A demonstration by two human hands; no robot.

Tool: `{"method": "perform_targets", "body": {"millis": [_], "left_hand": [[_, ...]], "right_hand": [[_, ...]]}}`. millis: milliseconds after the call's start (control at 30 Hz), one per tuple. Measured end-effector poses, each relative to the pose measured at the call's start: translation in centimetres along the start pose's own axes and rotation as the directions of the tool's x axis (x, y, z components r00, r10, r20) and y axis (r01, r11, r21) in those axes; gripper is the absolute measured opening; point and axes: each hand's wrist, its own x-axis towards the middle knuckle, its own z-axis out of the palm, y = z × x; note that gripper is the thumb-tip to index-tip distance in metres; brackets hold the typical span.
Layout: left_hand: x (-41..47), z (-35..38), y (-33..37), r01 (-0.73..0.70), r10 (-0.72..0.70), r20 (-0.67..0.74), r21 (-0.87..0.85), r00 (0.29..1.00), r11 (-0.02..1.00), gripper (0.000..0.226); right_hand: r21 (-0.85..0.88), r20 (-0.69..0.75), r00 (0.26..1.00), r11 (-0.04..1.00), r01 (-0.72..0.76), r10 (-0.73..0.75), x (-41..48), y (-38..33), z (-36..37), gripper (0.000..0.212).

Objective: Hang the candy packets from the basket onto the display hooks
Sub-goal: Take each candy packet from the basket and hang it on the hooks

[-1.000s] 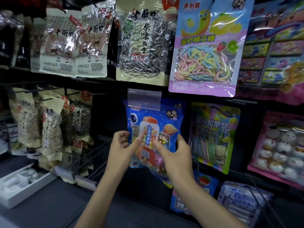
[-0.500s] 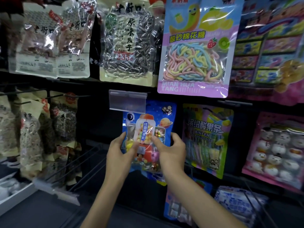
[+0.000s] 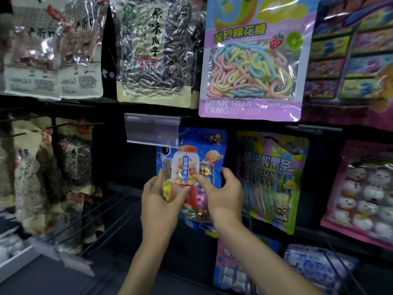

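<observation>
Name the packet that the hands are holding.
The blue gumball-machine packet under the clear tag holder: left hand and right hand grip it; others hang untouched.

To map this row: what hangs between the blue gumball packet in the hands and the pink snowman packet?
In the head view, the BINFEN sour-strip packet hangs between the blue gumball packet and the pink snowman packet.

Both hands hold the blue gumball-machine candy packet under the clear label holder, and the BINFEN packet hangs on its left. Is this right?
Not quite. The head view shows the BINFEN packet hanging on the right of the blue gumball-machine candy packet. The rest holds: left hand and right hand hold it under the clear label holder.
</observation>
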Motion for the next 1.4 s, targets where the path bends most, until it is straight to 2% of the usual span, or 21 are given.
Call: {"method": "perform_targets", "body": {"millis": [133,333,500,600,733,1033,1200,1400], "left_hand": [[0.2,0.2,0.0,0.006,-0.004,-0.017,0.088,1.0,0.996,0.092],[-0.8,-0.6,0.6,0.004,0.002,-0.052,0.121,0.999,0.993,0.09],[-1.6,-1.4,1.4,-0.118,0.131,-0.018,0.329,0.991,0.937,0.095],[-2.0,-1.6,2.0,-0.162,0.176,-0.002,0.383,0.984,0.91,0.1],[-2.2,-1.7,2.6,-0.154,0.137,0.07,0.406,0.988,0.901,0.11],[-3.1,-2.4,4.2,-0.15,0.114,0.101,0.5,0.988,0.853,0.113],[-5.0,-3.2,5.8,-0.165,0.133,0.098,0.537,0.986,0.828,0.104],[-9.4,-4.1,8.5,-0.208,0.149,0.155,0.498,0.977,0.842,0.091]], "right_hand": [[-0.079,-0.06,0.998,0.996,0.029,-0.034,0.2,0.7,0.5,0.022],[-0.102,-0.028,0.999,0.995,0.018,-0.021,-0.7,0.7,0.2,0.031],[-0.189,-0.076,0.996,0.981,0.031,-0.046,-1.0,1.0,0.7,0.032],[-0.195,-0.084,0.996,0.981,0.017,-0.034,-1.0,0.9,0.6,0.035],[-0.209,-0.078,0.997,0.978,-0.017,0.0,-1.0,1.0,0.3,0.037],[-0.341,-0.047,0.997,0.938,-0.068,0.055,-2.1,0.2,-1.2,0.057],[-0.415,-0.009,0.997,0.907,-0.069,0.072,-3.6,-1.2,-3.3,0.071],[-0.553,0.119,0.993,0.829,0.083,-0.021,-7.7,-4.2,-8.3,0.07]]}}
